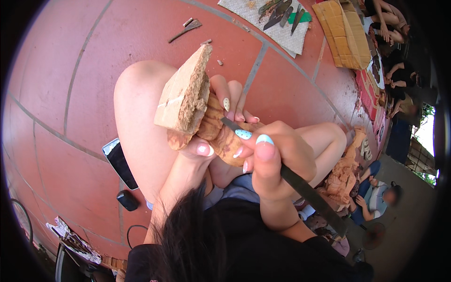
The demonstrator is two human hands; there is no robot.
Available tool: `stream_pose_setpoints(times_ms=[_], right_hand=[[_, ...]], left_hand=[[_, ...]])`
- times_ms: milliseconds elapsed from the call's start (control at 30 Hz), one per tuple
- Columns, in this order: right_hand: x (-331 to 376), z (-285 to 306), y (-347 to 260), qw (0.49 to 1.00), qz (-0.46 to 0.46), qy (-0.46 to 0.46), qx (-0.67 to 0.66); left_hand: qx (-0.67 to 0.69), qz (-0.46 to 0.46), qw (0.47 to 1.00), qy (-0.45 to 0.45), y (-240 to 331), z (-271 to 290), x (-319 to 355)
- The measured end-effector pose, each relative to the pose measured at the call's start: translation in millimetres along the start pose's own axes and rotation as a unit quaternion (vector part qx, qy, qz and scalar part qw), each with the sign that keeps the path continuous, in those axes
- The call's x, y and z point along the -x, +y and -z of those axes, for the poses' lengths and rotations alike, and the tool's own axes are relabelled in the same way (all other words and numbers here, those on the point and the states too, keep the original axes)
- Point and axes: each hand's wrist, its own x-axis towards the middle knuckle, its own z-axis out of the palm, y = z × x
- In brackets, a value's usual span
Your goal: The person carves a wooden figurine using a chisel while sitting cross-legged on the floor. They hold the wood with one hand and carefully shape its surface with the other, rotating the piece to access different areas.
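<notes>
left hand [211,127]: fingers wrapped round wood carving [221,136], steadying it | right hand [277,155]: fingers clamped on chisel [300,185], tip at wood for cutting

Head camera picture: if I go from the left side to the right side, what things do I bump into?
Phone on the red floor → wood block in the left hand → right hand gripping a carving tool → person sitting farther off.
</notes>
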Motion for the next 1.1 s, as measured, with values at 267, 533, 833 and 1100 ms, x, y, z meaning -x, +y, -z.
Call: stream_pose_setpoints(times_ms=[267,533,833,1100], right_hand=[[-1.2,4.5,-4.2,0.999,-0.014,-0.014,0.028],[-2.3,6.2,-2.5,0.999,0.005,-0.026,0.032],[-6.4,-0.7,-6.7,0.997,0.030,-0.011,0.068],[1.0,-3.6,-3.0,1.000,-0.009,-0.005,0.018]], left_hand=[[-0.002,-0.002,1.000,-0.016,0.4,5.7,0.2],[-0.002,0.001,1.000,0.004,1.4,4.4,2.7],[-0.001,0.003,1.000,0.021,3.0,3.7,3.8],[-0.005,0.000,1.000,0.015,3.1,5.4,4.1]])
